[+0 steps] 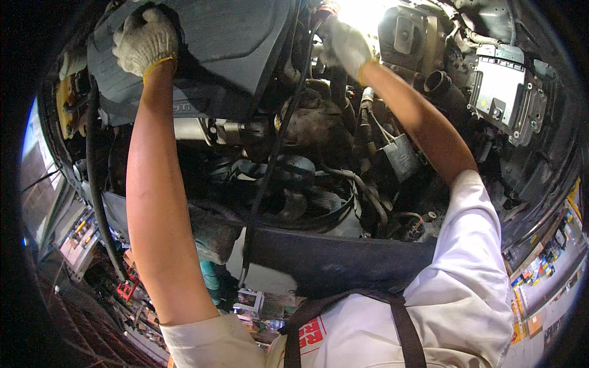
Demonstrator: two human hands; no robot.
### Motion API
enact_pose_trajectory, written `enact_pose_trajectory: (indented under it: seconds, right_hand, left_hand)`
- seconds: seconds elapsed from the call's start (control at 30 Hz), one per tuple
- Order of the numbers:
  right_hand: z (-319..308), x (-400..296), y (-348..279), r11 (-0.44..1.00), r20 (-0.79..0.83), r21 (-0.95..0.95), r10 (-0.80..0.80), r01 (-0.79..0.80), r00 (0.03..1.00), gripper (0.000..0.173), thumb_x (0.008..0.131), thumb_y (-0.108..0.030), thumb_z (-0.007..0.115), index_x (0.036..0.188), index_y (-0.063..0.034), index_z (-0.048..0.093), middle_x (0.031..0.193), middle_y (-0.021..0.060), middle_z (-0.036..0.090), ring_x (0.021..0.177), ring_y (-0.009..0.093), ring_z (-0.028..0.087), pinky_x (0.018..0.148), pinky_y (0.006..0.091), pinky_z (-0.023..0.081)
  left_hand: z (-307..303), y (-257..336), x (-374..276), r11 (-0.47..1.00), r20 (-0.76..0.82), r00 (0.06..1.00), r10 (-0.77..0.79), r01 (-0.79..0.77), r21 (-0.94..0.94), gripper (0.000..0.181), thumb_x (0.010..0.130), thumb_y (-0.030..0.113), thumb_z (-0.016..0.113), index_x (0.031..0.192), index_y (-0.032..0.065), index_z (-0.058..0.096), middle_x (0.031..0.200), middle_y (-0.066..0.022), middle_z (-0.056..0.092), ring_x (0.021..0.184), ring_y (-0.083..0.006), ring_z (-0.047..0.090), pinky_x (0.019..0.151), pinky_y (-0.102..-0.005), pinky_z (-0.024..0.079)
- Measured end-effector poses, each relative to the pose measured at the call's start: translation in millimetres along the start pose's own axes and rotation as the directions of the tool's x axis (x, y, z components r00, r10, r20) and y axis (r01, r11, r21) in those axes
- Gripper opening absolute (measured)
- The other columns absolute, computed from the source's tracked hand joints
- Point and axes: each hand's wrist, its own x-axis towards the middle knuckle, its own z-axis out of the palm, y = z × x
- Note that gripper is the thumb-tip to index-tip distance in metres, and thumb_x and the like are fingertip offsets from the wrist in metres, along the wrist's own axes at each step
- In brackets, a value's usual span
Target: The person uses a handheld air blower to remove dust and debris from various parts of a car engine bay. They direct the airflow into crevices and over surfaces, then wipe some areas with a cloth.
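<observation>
Both of my hands wear pale knitted work gloves with yellow cuffs over a vehicle's engine bay. My left hand (146, 40), its fingers curled, rests on the dark plastic engine cover (221, 41) at the upper left; whether it grips anything is unclear. At the top centre, my right hand (347, 48) reaches into the bay beside a bright light (363, 11). Near its fingertips is a red-rimmed object (326, 11) with a black cable (276, 152) running down from it. Glare and shadow hide what those fingers touch.
An electronic control module (499, 87) sits at the upper right, near an open pipe end (437, 82). A radiator fan (299, 202) lies below the engine, behind the dark front crossmember (340, 257). A second black hose (94, 175) hangs at the left.
</observation>
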Motion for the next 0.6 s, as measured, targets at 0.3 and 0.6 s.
enact_pose_trajectory:
  seconds: [0.3,0.6]
  right_hand:
    - [29.8,-49.8,-19.1,0.883,0.210,0.354,0.246,-0.308,0.946,0.059,0.102,-0.041,0.042,0.139,0.0053,0.044,0.126,0.0238,0.060,0.107,0.023,0.063,0.089,0.0334,0.052]
    - [52.9,-45.9,38.3,0.974,0.073,0.166,0.146,-0.156,0.987,0.025,0.098,-0.009,0.046,0.117,0.0008,0.059,0.084,0.0104,0.061,0.046,0.007,0.035,0.042,0.0194,0.038]
  left_hand:
    - [-27.4,-5.3,2.7,0.974,0.014,0.975,0.224,-0.224,0.043,0.060,0.082,0.056,0.055,0.122,0.0126,0.066,0.121,-0.0191,0.063,0.112,-0.0383,0.059,0.092,-0.0479,0.049]
    - [-3.1,-9.8,5.0,0.990,-0.006,0.991,0.130,-0.130,0.048,0.056,0.081,0.057,0.052,0.123,0.0219,0.066,0.119,-0.0163,0.064,0.107,-0.0363,0.062,0.088,-0.0480,0.051]
